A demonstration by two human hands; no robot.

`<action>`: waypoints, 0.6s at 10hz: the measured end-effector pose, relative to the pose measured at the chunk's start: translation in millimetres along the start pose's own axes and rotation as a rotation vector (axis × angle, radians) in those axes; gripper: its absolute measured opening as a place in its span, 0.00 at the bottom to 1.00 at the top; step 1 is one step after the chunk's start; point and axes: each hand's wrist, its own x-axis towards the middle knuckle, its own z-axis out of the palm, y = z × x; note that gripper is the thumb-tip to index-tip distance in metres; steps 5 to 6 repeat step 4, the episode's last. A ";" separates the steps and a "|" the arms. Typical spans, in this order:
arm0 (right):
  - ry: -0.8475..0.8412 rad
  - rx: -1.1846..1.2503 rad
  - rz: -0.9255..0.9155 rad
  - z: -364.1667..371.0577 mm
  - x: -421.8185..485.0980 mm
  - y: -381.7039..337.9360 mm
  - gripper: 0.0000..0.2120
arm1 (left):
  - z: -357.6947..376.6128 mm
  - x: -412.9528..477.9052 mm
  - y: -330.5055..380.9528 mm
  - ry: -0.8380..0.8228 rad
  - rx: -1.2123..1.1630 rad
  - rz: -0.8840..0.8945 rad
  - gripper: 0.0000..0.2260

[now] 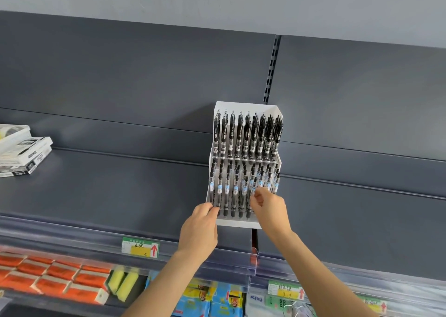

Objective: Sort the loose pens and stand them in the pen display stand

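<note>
Left hand [199, 227] curls its fingertips onto the front-left pens [226, 191] of the lower tier; grip or mere touch, cannot tell. Right hand [269, 207] pinches a front-row pen [252, 184] towards the right side, fingertips partly hidden behind the knuckles. Both work at the front lip of the white pen display stand [237, 223], filled in both tiers, set near the front edge of the dark shelf [108, 184] with bare shelf open on either side. Stacked boxes [21, 152] are cut off at far left, and goods below the clear rail [72, 239] are blurred and unreadable.
</note>
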 end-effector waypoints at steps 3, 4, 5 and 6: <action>-0.068 0.132 0.182 -4.1 -30.6 10.7 0.16 | -1.2 -1.7 3.2 -0.019 0.040 -0.015 0.21; -0.084 0.169 0.213 -13.0 -57.6 27.9 0.15 | -1.6 -2.2 6.6 -0.022 0.075 -0.022 0.22; -0.084 0.169 0.213 -13.0 -57.6 27.9 0.15 | -1.6 -2.2 6.6 -0.022 0.075 -0.022 0.22; -0.084 0.169 0.213 -13.0 -57.6 27.9 0.15 | -1.6 -2.2 6.6 -0.022 0.075 -0.022 0.22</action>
